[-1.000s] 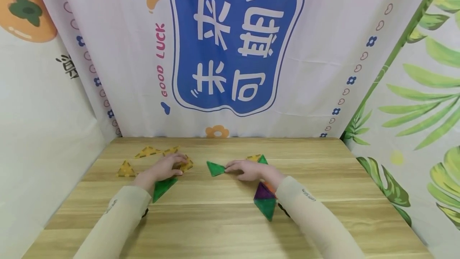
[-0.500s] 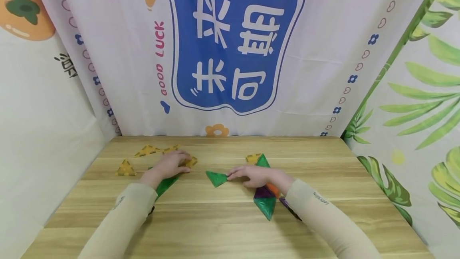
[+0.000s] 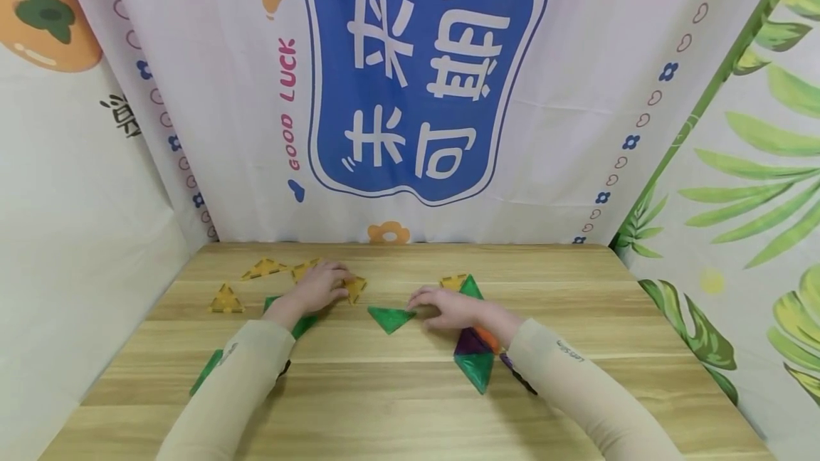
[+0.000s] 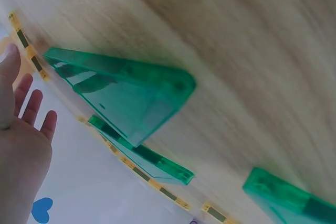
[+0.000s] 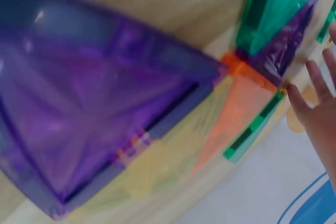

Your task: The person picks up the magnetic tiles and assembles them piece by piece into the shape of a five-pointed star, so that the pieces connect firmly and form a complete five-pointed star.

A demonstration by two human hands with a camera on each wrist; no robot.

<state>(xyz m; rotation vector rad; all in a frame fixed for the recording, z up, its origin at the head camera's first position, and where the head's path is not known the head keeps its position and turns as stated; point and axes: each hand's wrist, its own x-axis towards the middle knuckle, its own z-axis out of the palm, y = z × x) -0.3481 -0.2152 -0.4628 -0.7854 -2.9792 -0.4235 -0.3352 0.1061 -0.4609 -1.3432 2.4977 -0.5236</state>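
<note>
Flat triangular magnetic tiles lie on the wooden table. My left hand (image 3: 314, 289) pinches a yellow triangle tile (image 3: 355, 289) between thumb and fingers; only part of the tile shows. In the left wrist view that hand (image 4: 23, 150) appears at the left edge, near green tiles (image 4: 121, 95). My right hand (image 3: 451, 308) hovers with loose fingers by the right corner of a green triangle tile (image 3: 390, 318) at mid-table. In the right wrist view its fingers (image 5: 316, 80) are spread and hold nothing visible.
Beside my right forearm is a cluster of purple (image 3: 472, 341), green (image 3: 475, 373) and orange (image 3: 489, 338) tiles, with a yellow tile (image 3: 453, 281) behind. Several yellow tiles (image 3: 226, 299) lie back left. Green tiles (image 3: 206, 372) lie around my left forearm. A printed curtain (image 3: 564, 134) hangs behind.
My left hand has moved right with the yellow tile. The green middle tile has come nearer and turned; my right hand has drawn slightly off it, uncovering its right corner.
</note>
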